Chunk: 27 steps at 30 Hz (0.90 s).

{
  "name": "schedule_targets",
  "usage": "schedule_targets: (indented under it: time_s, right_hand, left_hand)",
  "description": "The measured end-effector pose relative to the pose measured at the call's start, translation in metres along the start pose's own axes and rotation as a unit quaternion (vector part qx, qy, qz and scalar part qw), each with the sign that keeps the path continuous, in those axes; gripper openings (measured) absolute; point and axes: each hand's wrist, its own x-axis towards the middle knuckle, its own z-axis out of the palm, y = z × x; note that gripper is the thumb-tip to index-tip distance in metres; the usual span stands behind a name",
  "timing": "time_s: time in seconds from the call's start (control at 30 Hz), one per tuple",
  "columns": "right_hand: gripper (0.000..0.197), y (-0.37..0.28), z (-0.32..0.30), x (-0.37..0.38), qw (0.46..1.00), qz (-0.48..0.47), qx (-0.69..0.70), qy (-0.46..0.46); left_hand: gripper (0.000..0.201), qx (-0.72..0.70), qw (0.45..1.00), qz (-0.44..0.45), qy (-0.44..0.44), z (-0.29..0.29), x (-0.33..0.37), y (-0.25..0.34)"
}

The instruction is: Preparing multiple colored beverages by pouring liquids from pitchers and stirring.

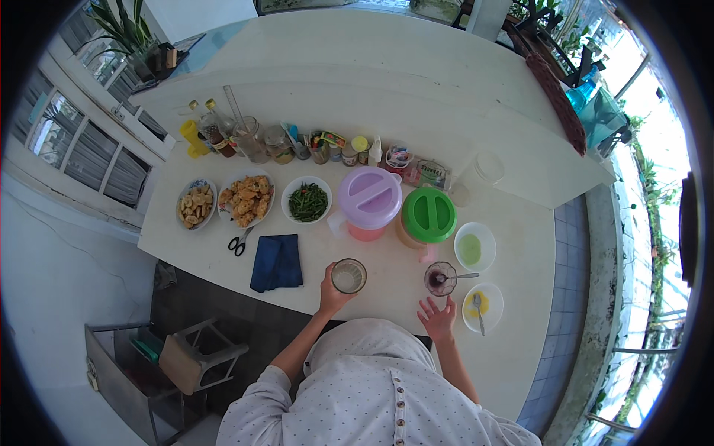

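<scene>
My left hand (332, 294) is wrapped round a clear drinking glass (349, 276) near the counter's front edge. What the glass holds, if anything, is hard to make out. My right hand (437, 320) is open, fingers spread, just below a small glass bowl (440, 279) with dark residue and a spoon (465, 276) in it. To its right is a white bowl (491, 291) holding something yellow and a second spoon. Behind that sits another white bowl (488, 236) with pale green contents. Beyond the glass stand a pitcher with a purple lid (370, 198) and one with a green lid (429, 215).
A folded dark blue cloth (277, 263) and black-handled scissors (238, 244) lie to the left. Behind them are plates of fried food (246, 198) and tofu-like pieces (195, 204), and a bowl of greens (307, 201). Bottles and jars (280, 143) line the raised ledge (349, 70).
</scene>
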Motion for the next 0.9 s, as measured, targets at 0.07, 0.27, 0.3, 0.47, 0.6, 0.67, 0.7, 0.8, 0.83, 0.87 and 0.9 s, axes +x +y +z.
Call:
schedule_targets:
  time_s: [0.07, 0.27, 0.3, 0.47, 0.6, 0.67, 0.7, 0.8, 0.83, 0.87, 0.9]
  right_hand:
    - [0.06, 0.011, 0.01, -0.009, 0.999, 0.005, 0.004, 0.044]
    - [0.059, 0.006, 0.088, -0.005, 0.896, -0.254, -0.361, 0.051]
    - [0.056, 0.0, 0.101, 0.005, 0.868, -0.308, -0.383, 0.067]
    - [0.052, -0.032, 0.116, 0.058, 0.837, -0.291, -0.46, 0.054]
    - [0.052, -0.029, 0.108, 0.079, 0.853, -0.258, -0.448, 0.063]
    - [0.047, -0.025, 0.102, 0.085, 0.871, -0.262, -0.411, 0.057]
    - [0.047, -0.016, 0.105, 0.084, 0.871, -0.263, -0.41, 0.057]
    - [0.041, 0.028, 0.131, 0.068, 0.71, -0.505, -0.398, 0.287]
    - [0.04, 0.043, 0.136, 0.06, 0.669, -0.552, -0.405, 0.289]
    - [0.04, 0.056, 0.143, 0.05, 0.624, -0.597, -0.411, 0.292]
    - [0.037, 0.068, 0.155, 0.038, 0.707, -0.525, -0.426, 0.207]
  left_hand:
    - [0.085, 0.006, 1.0, 0.01, -0.024, -0.004, 0.002, -0.001]
    - [0.085, -0.023, 0.996, -0.001, -0.085, -0.024, 0.001, -0.011]
    - [0.085, -0.025, 0.996, 0.001, -0.089, -0.027, 0.003, -0.012]
    - [0.084, -0.008, 0.989, 0.012, -0.15, -0.041, 0.017, -0.008]
    - [0.084, -0.013, 0.987, 0.022, -0.161, -0.052, 0.025, -0.015]
    - [0.082, -0.039, 0.988, 0.024, -0.146, -0.056, 0.028, -0.024]
    - [0.082, -0.039, 0.988, 0.025, -0.146, -0.058, 0.028, -0.026]
    - [0.079, -0.026, 0.993, 0.03, -0.115, -0.065, 0.03, -0.03]
    - [0.078, -0.03, 0.994, 0.041, -0.096, -0.068, 0.029, -0.032]
    - [0.076, -0.035, 0.995, 0.052, -0.079, -0.069, 0.03, -0.034]
    - [0.076, -0.036, 0.995, 0.052, -0.075, -0.072, 0.031, -0.037]
